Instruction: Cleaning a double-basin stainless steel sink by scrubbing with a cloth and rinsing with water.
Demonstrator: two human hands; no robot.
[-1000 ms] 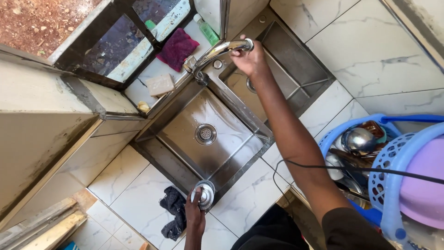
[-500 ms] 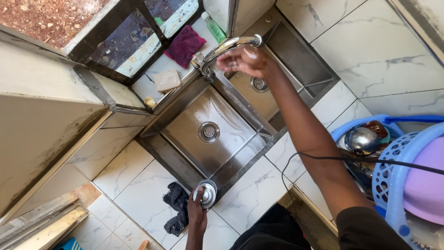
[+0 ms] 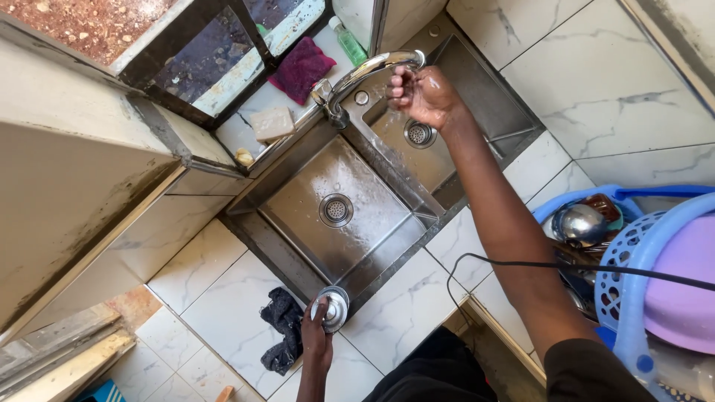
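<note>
Steel glints in the left hand (image 3: 319,335), whose fingers curl around a round metal sink strainer (image 3: 333,308) at the near rim of the double sink (image 3: 298,257), beside a dark cloth (image 3: 283,327). Farther off, the right hand (image 3: 421,93) is clenched under the end of the curved tap (image 3: 372,67), over the far basin.

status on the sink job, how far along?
Done: both basins of the double sink look empty. In hand: right hand closed under the faucet spout; left hand holds a round metal lid at the sink edge. Left: dishes in the blue basket.
</note>
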